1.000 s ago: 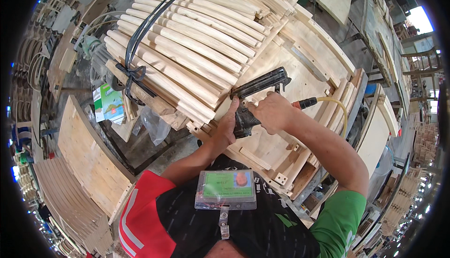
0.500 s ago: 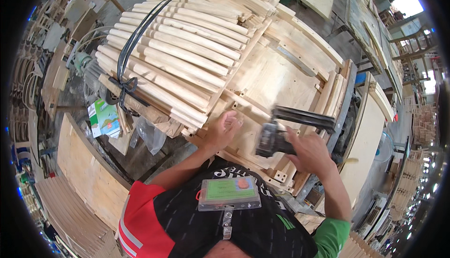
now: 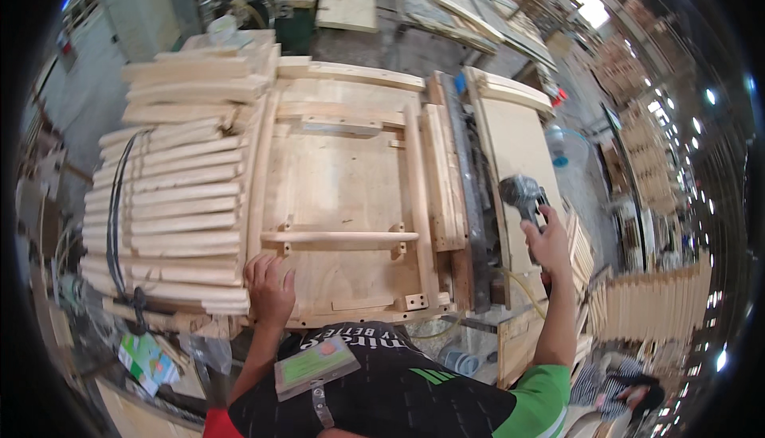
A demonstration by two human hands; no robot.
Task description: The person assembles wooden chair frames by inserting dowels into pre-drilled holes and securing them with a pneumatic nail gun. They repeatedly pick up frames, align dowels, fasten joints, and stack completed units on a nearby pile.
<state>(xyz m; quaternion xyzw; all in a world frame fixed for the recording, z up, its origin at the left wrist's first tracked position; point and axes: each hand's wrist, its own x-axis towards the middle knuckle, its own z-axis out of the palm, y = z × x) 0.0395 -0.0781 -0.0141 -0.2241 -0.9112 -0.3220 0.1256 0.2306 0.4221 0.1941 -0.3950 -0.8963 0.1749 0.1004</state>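
In my right hand [image 3: 548,243] is a dark nail gun [image 3: 522,193], held out to the right over a pale board, my fingers wrapped round its grip. My left hand [image 3: 271,288], fingers apart, lies at the left rail [image 3: 256,191] of a wooden jig, near its front corner. A rounded wooden bar [image 3: 343,236] spans the jig from side to side, with small drilled blocks at both ends. Beneath it is a flat plywood base [image 3: 343,175]. Another drilled block [image 3: 412,303] sits at the front right corner.
Left of the jig lies a stack of wooden slats [image 3: 187,223] with a black cord [image 3: 119,207] across it. A dark metal beam [image 3: 466,199] runs along the right, beside a long pale panel [image 3: 510,135]. A person in stripes [image 3: 606,390] is at lower right.
The nail gun has swung from over the jig out to the right in my right hand. My left hand has come down at the left rail. My view has turned, and the crossbar now shows plainly.
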